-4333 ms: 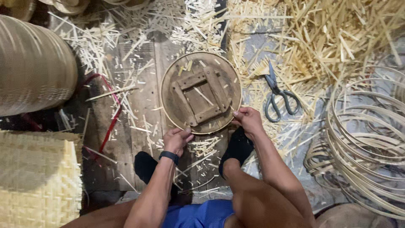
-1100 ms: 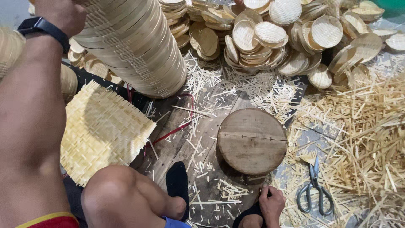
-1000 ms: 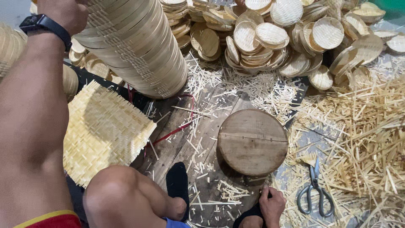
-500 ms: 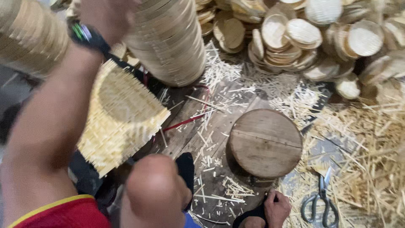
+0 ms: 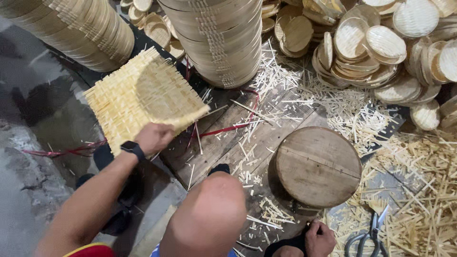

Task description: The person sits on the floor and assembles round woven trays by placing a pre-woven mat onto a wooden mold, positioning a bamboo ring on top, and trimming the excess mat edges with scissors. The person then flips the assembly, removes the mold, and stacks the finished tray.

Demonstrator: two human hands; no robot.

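left hand (image 5: 153, 138), smartwatch (image 5: 133, 149) on the wrist, is closed on the near edge of a square woven mat (image 5: 143, 97) of pale bamboo strips. fingers curl over the mat's rim; the mat is tilted, its far corner raised toward the stacks behind, and it sits left of centre in view

right hand (image 5: 320, 239) rests low at the bottom edge, near the person's foot, fingers loosely curled. it holds nothing visible; cannot tell whether it touches the floor

round wooden block (image 5: 318, 166) lies flat on the plank floor (image 5: 228, 143) just above the right hand, apart from it. a straight seam runs across the block's top

scissors (image 5: 367, 233) lie to the right of the right hand, on the litter, blades pointing up and away; not touched

person's bare knee (image 5: 207, 216) is in the foreground between the two hands

behind the mat: two tall stacks of round bamboo rims (image 5: 216, 38), one at upper left, one at centre. at upper right, a heap of small round woven lids (image 5: 381, 43)

bamboo slivers (image 5: 419, 190) cover the floor, thickest at right. a red strap (image 5: 223, 129) runs across the planks below the mat
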